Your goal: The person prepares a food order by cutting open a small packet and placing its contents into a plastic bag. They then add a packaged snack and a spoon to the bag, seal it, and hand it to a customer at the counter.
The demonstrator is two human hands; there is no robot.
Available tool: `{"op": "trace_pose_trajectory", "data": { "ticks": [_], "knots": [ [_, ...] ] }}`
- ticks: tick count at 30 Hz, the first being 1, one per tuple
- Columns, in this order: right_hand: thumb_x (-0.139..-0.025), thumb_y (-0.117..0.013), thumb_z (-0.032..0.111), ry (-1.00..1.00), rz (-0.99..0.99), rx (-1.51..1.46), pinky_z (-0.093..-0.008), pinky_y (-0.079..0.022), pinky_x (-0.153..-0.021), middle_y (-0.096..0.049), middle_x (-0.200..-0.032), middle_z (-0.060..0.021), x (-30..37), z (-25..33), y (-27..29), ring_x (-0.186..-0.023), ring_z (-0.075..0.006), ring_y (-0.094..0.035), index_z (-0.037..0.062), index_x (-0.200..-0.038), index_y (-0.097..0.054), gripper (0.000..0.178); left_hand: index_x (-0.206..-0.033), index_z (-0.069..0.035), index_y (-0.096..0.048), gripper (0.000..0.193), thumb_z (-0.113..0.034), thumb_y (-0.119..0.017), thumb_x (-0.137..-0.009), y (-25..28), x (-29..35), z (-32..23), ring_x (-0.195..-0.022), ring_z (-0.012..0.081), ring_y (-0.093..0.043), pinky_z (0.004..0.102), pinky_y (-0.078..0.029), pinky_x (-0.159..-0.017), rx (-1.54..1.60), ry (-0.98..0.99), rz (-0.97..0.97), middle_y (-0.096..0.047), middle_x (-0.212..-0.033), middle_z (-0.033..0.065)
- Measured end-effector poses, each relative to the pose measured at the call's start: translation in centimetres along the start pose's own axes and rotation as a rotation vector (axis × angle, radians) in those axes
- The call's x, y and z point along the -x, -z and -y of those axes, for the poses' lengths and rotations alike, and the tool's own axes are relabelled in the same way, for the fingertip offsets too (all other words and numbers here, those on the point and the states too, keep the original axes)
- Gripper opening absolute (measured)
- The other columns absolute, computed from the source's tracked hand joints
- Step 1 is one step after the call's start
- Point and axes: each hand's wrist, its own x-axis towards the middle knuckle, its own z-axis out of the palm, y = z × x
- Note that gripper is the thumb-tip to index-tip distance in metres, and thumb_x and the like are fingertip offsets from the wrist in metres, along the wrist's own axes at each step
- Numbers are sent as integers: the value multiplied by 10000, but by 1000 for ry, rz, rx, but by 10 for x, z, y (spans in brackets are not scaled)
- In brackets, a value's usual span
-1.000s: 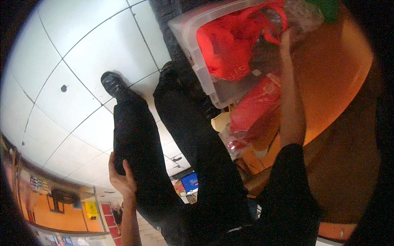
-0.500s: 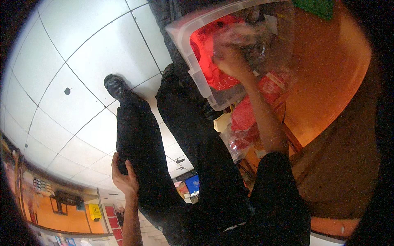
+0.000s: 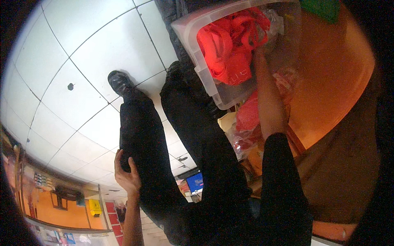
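Observation:
My right hand [image 3: 260, 52] reaches down into a translucent plastic bin [image 3: 200, 63] at the upper right. Its fingers are hidden beside a bunched red cloth item [image 3: 230, 53], which has strap-like loops and pale lettering. Clear plastic wrapping [image 3: 276, 22] lies in the bin beyond that hand. Against the left side of my black-trousered leg [image 3: 143, 135] rests my left hand [image 3: 128, 175], its thumb and fingers apart and nothing in it.
An orange curved surface [image 3: 328, 94] spreads to the right of the bin. Red packages in clear plastic [image 3: 248, 117] lie below the bin. A green object [image 3: 322, 9] sits at the top right. White tiles [image 3: 86, 82] cover the floor at left.
My right hand has gone from over the red cloth, among clear plastic, to deeper in the bin at the cloth's right. More red loops show now. My left hand stays on the leg.

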Motion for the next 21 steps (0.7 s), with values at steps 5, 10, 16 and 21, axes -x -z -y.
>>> {"op": "trace_pose_trajectory", "data": {
  "ticks": [5, 10, 16, 21],
  "knots": [
    [-822, -659, 229, 559, -5, 525, -403, -444, -949, -608, -1190, -189, 27, 24, 6, -1105, -317, -578, -34, -1228, -572, 492, -1199, 19, -593, 377, -225, -600, -912, 0, 2, -4, -1164, 342, -575, 407, -430, -1002, -102, -30, 9, -608, -1245, 183],
    [-825, -625, 194, 958, 104, 731, -430, -424, -983, -589, -1227, -224, 73, 37, -14, -1144, -343, -562, -49, -1250, -550, 495, -1193, 17, -595, 376, -234, -602, -912, -1, 2, -3, -1169, 355, -571, 422, -426, -1006, -45, -19, -3, -601, -1255, 191],
    [-886, -539, 144, 202, 781, 99, -403, -399, -1021, -539, -1287, -205, 15, -36, 69, -1188, -330, -516, 10, -1306, -509, 442, -1187, 15, -596, 348, -203, -594, -916, 1, 0, -9, -1172, 363, -568, 423, -430, -1003, -67, -32, 27, -600, -1252, 202],
    [-951, -510, 377, -159, 515, -424, -389, -417, -998, -478, -1371, -137, 30, -17, 26, -1159, -288, -527, 38, -1376, -445, 547, -1176, 15, -603, 334, -191, -594, -914, 1, 2, -7, -1168, 363, -571, 424, -433, -1001, -50, -35, 20, -601, -1249, 202]
  ]
}}
